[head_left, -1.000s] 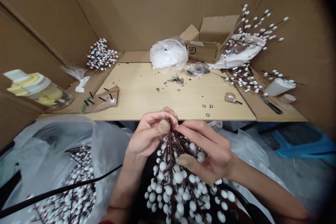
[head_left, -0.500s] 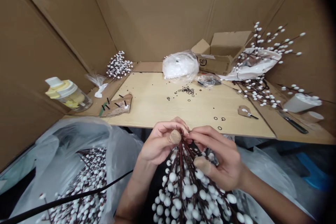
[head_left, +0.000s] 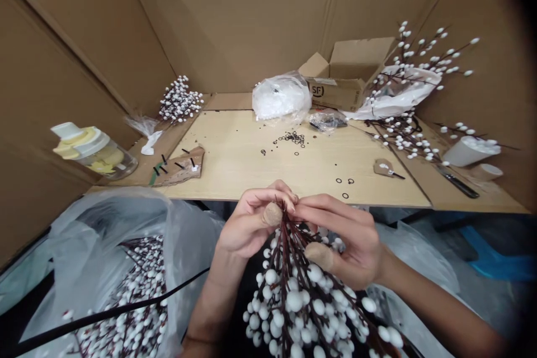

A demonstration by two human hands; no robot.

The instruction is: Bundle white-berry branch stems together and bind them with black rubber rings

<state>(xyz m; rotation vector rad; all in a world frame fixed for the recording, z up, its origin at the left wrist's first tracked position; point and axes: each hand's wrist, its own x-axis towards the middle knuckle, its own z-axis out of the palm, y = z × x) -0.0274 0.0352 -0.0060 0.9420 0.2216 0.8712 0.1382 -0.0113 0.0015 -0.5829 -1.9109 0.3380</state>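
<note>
Wooden tabletop with cardboard ledges down both sides. Back edge: clear plastic bag of white stuff, opened SF cardboard box near back right corner. Mid-table: loose cluster of small black rings, three more rings near front edge. Right ledge: white-budded branches, white cup, black-handled knife. Left ledge: cardboard scrap with black bits, lidded jar.

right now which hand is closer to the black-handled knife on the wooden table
The right hand is nearer, below and left of the black-handled knife, off the front edge of the pale wooden table. The left hand is farther, beyond the right hand.
</note>
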